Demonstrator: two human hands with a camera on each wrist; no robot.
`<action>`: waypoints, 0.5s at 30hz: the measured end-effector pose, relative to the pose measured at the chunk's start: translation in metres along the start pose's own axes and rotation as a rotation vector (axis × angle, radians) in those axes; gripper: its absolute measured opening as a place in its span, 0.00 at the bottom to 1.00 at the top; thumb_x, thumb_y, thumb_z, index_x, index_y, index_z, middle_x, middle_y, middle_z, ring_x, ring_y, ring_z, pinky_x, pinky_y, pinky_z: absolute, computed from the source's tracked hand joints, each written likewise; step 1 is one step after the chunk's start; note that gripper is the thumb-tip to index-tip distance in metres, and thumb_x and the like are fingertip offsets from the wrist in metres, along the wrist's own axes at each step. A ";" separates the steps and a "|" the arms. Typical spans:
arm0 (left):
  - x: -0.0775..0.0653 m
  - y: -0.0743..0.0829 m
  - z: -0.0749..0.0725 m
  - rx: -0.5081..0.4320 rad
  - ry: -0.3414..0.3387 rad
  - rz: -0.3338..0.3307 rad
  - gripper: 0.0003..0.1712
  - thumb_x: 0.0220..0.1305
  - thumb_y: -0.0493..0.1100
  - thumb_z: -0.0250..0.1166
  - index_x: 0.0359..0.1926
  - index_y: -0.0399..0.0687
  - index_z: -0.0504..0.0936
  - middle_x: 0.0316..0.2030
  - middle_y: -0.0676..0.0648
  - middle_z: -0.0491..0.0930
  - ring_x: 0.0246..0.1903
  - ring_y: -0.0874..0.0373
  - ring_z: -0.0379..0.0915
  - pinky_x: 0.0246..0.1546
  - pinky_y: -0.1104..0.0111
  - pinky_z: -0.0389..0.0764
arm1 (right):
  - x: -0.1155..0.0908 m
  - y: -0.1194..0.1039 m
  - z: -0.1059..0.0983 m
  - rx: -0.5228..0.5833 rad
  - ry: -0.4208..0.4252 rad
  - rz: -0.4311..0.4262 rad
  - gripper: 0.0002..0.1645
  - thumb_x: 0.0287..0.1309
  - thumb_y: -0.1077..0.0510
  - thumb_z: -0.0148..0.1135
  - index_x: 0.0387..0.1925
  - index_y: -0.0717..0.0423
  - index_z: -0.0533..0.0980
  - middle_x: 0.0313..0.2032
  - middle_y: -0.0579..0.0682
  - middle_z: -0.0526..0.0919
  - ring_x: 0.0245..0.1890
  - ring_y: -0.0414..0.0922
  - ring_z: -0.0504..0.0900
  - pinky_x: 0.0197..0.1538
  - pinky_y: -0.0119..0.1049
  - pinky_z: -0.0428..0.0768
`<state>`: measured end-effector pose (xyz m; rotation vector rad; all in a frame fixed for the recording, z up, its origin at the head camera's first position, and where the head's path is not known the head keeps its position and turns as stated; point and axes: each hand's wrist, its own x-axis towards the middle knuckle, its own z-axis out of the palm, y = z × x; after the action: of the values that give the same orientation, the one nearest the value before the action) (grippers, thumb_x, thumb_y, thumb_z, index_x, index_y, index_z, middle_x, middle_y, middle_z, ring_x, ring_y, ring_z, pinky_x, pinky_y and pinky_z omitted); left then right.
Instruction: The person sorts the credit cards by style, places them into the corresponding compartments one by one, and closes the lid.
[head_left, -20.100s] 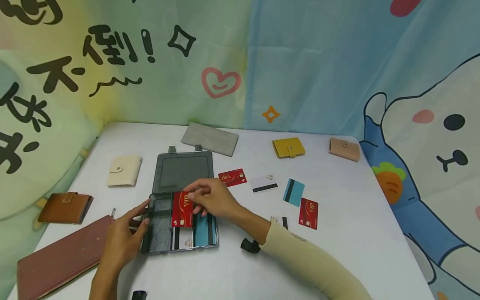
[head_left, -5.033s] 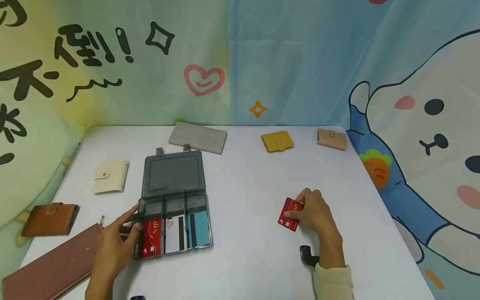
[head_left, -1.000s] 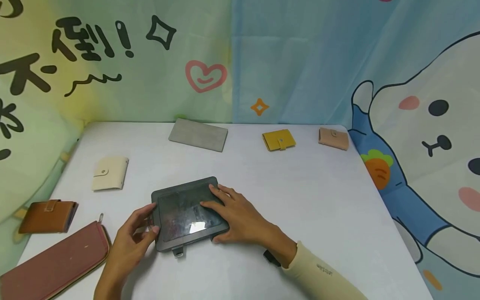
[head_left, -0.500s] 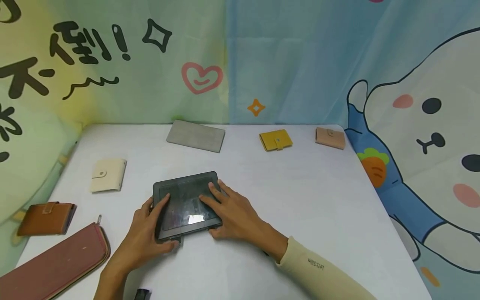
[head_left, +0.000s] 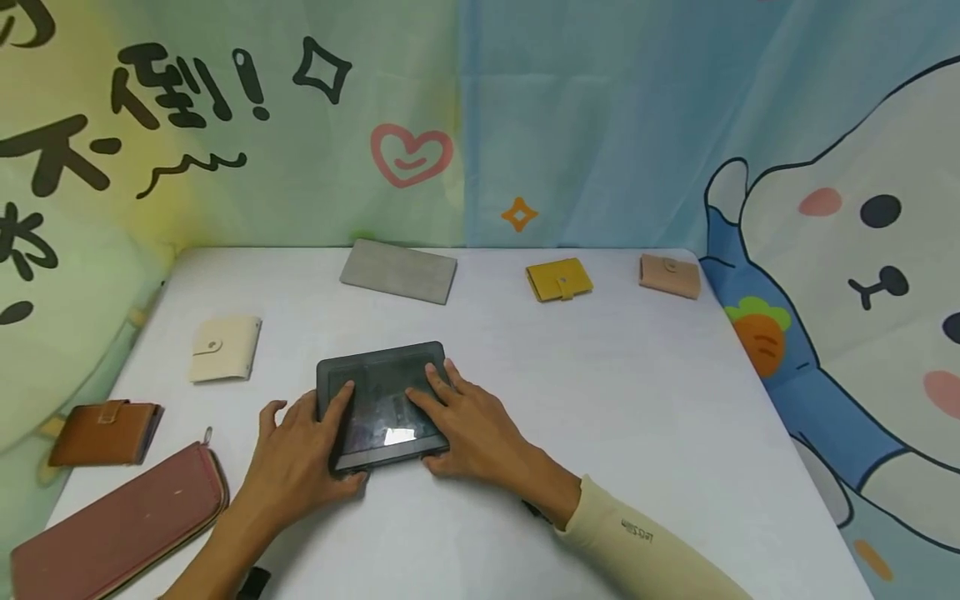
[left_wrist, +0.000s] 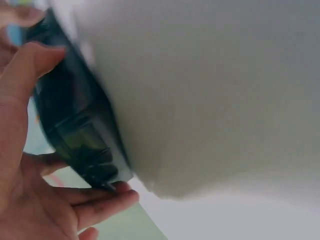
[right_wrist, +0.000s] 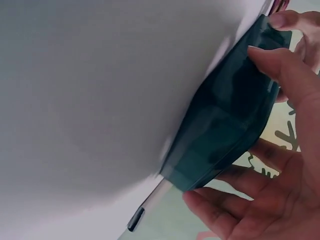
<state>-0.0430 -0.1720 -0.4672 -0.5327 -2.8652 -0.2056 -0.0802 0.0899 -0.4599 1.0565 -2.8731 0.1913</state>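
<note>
A dark grey, see-through plastic card case [head_left: 386,408] lies with its lid down near the front middle of the table in the head view. My left hand [head_left: 300,467] grips its left side, thumb at the front edge and index finger over the lid. On the right side my right hand [head_left: 480,429] holds it, two fingertips spread on the lid and the thumb at the front right corner. The left wrist view shows the case [left_wrist: 75,110] between thumb and fingers. In the right wrist view the case [right_wrist: 225,110] also sits between thumb and fingers. Its contents are hidden.
Along the back lie a grey wallet [head_left: 399,272], a yellow wallet [head_left: 559,280] and a pink-beige wallet [head_left: 670,276]. To the left are a cream wallet [head_left: 225,349], a brown wallet [head_left: 106,434] and a long maroon zip wallet [head_left: 123,525]. A printed curtain [head_left: 585,125] hangs behind.
Earlier the case stood open with cards inside and loose cards to its right; those left the table and the lid came down. Lately my left hand shifted onto the lid, thumb over the front latch.
</note>
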 end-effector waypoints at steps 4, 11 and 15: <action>0.005 -0.002 0.002 0.002 0.010 0.022 0.70 0.27 0.73 0.76 0.73 0.48 0.65 0.51 0.28 0.79 0.51 0.37 0.78 0.55 0.42 0.62 | -0.001 0.001 -0.003 0.001 -0.016 0.019 0.54 0.44 0.34 0.74 0.72 0.43 0.66 0.72 0.61 0.63 0.73 0.62 0.62 0.59 0.50 0.80; 0.019 0.003 0.013 -0.026 0.005 0.053 0.69 0.31 0.75 0.75 0.74 0.50 0.64 0.60 0.27 0.74 0.61 0.37 0.72 0.60 0.40 0.58 | -0.013 0.020 -0.005 0.121 -0.068 0.077 0.57 0.49 0.33 0.73 0.76 0.42 0.59 0.77 0.59 0.54 0.77 0.61 0.50 0.67 0.55 0.71; 0.032 0.012 0.018 -0.035 0.000 0.075 0.69 0.34 0.79 0.72 0.75 0.51 0.62 0.65 0.27 0.69 0.68 0.36 0.66 0.63 0.36 0.56 | -0.025 0.039 -0.010 0.242 -0.076 0.145 0.53 0.55 0.29 0.65 0.77 0.38 0.57 0.78 0.54 0.50 0.78 0.60 0.47 0.71 0.59 0.64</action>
<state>-0.0709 -0.1465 -0.4758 -0.6450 -2.8404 -0.2441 -0.0860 0.1366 -0.4563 0.9049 -3.0562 0.5305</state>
